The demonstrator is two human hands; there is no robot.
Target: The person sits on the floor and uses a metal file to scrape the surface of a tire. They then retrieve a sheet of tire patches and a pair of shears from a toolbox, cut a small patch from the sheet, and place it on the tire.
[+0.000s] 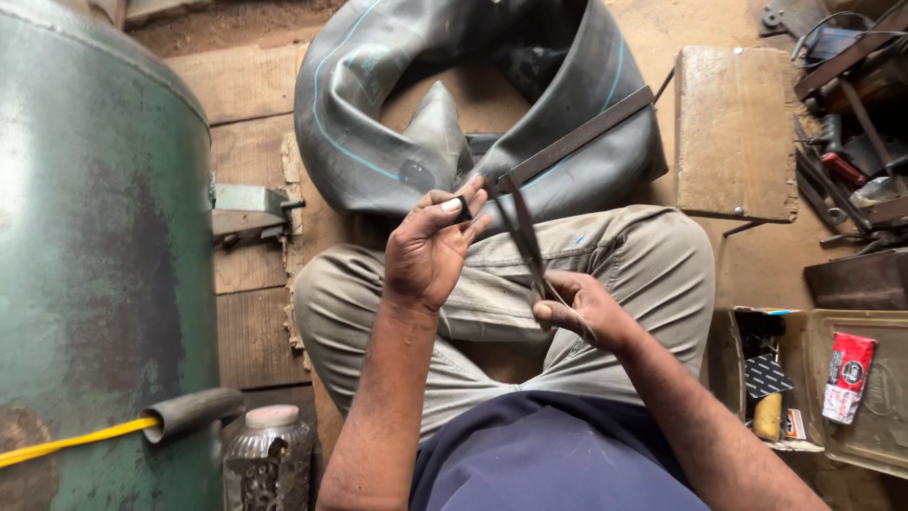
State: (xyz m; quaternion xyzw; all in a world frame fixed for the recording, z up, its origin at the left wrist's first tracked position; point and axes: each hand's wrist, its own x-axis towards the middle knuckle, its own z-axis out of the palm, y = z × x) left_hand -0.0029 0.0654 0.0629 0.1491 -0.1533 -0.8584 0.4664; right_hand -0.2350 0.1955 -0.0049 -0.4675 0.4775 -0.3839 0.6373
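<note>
At frame centre: your left hand (pixel 430 248) pinches a small black rubber piece (pixel 463 210); your right hand (pixel 579 308) grips dark metal scissors (pixel 526 237), blades meeting the piece. Grey rubber inner tube (pixel 378 114) lies above.

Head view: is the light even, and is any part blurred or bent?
Head view: soft daylight, no hard shadows; pale glare on the green tank; the left hand, right hand and scissors look sharp; the wide lens bends the tank's edge.
</note>
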